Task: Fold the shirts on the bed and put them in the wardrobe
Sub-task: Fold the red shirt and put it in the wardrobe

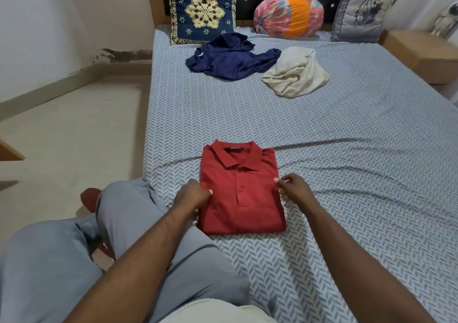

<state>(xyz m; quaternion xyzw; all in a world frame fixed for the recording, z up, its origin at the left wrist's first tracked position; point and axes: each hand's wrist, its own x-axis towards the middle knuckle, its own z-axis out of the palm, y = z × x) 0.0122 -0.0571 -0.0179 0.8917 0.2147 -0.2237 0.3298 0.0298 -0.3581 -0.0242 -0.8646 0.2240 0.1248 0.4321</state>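
Observation:
A red polo shirt (241,194) lies folded into a neat rectangle, collar up, near the front of the bed (347,149). My left hand (192,195) pinches its left edge with the fingers closed on the cloth. My right hand (293,186) pinches the right edge at about the same height. Further up the bed a navy blue shirt (230,57) lies crumpled. A cream shirt (296,72) lies bunched to the right of the navy one. No wardrobe is in view.
A blue embroidered cushion (202,8), a pink and orange bolster (288,16) and a grey cushion (363,10) lean on the headboard. A wooden bedside table (421,55) stands at the right. My grey-trousered knee (128,213) rests at the bed's left edge, above beige floor (74,134).

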